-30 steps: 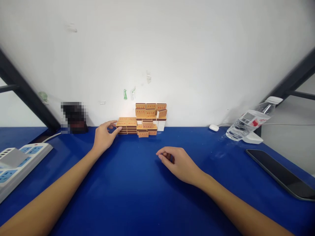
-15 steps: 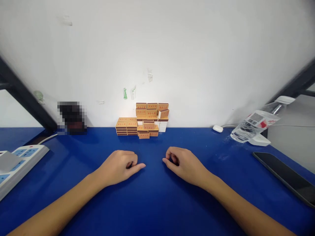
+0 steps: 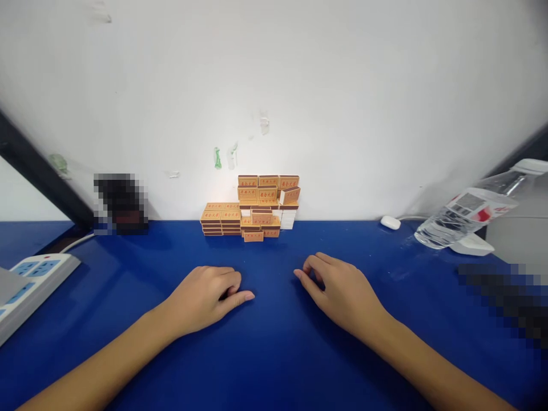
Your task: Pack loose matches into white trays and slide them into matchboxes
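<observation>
My left hand (image 3: 209,297) rests on the blue tabletop (image 3: 265,354), its fingers curled in and the thumb stretched out to the side; it holds nothing I can see. Across from it, my right hand (image 3: 342,291) is also loosely curled with nothing visible in it, its thumb pointing left. Beyond both hands, against the wall, stand stacked matchboxes with orange-yellow labels. A low flat pile (image 3: 220,217) is on the left, and a taller stack (image 3: 268,194) rises beside it. One tilted matchbox (image 3: 290,196) sits at the right of the tall stack. Neither hand touches the boxes.
A white power strip (image 3: 47,285) lies at the left edge, near a blurred dark object (image 3: 122,202) by the wall. On the right are a small white case (image 3: 390,222), a leaning clear water bottle (image 3: 466,211), a white block (image 3: 473,244) and a blurred dark slab (image 3: 505,297).
The view has shifted and tilted slightly. My right hand appears a little farther right, widening the space between the hands. The matchboxes keep their arrangement.
</observation>
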Available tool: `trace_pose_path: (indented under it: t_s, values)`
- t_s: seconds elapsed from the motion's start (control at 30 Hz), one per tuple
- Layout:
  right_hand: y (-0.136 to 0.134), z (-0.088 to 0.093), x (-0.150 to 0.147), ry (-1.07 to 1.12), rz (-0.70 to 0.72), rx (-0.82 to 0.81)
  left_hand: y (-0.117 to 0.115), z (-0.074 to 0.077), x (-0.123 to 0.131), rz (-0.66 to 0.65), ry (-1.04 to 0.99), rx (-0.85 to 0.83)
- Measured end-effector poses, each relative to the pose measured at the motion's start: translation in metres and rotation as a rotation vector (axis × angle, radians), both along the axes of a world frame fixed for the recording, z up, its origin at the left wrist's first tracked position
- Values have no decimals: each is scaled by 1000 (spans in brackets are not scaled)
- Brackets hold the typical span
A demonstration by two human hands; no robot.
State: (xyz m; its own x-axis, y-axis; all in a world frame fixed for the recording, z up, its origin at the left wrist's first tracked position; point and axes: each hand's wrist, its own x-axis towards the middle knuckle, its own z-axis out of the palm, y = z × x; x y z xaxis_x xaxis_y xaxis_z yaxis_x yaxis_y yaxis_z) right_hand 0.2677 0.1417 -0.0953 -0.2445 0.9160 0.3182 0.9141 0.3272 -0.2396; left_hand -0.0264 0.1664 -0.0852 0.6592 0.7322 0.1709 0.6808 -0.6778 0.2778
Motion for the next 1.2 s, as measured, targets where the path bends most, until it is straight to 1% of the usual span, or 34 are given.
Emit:
trace_pose_path:
  t_s: [0.1, 0.17, 0.23, 0.3, 0.37, 0.43, 0.5, 0.57, 0.7, 0.77, 0.83, 0.93, 1.0, 1.07, 1.13, 1.2]
  values:
    - [9, 2, 6, 50, -6, 72, 1, 0, 0, -5, 3, 3]
    - [25, 9, 10, 107, -11, 159, 2, -1, 0, -5, 2, 2]
    - [48, 23, 14, 162, 1, 277, 2, -1, 0, -4, 2, -1]
    - [73, 40, 15, 169, 18, 367, 2, 0, -1, -4, 2, -7]
    - [97, 57, 12, 128, 43, 394, 2, 0, -2, -5, 2, -16]
    - [116, 68, 8, 62, 47, 392, 1, 0, -2, -4, 4, -19]
    - [129, 72, 3, -7, 33, 382, 1, 1, -3, -5, 3, -16]
    - [138, 71, -2, -57, 19, 383, 0, 1, -3, -9, -3, -10]
    - [146, 68, -7, -96, 20, 402, 0, 2, -3, -30, -23, 19]
    - [143, 67, -8, -77, 25, 404, 0, 2, -3, -41, -25, 33]
    - [131, 65, -7, -12, 27, 417, 0, 2, -3, -41, -18, 35]
    - [92, 52, -7, 131, 50, 406, 0, 1, -4, -29, 0, 30]
    - [58, 37, -8, 166, 124, 302, 0, 0, -3, -22, 9, 27]
    - [28, 22, -9, 128, 190, 155, 0, 0, -3, -10, 8, 18]
    - [9, 10, -10, 72, 251, 26, 1, -1, -3, 5, 0, 6]
    - [1, 4, -8, 48, 307, -71, 1, -1, -3, 19, -4, -3]
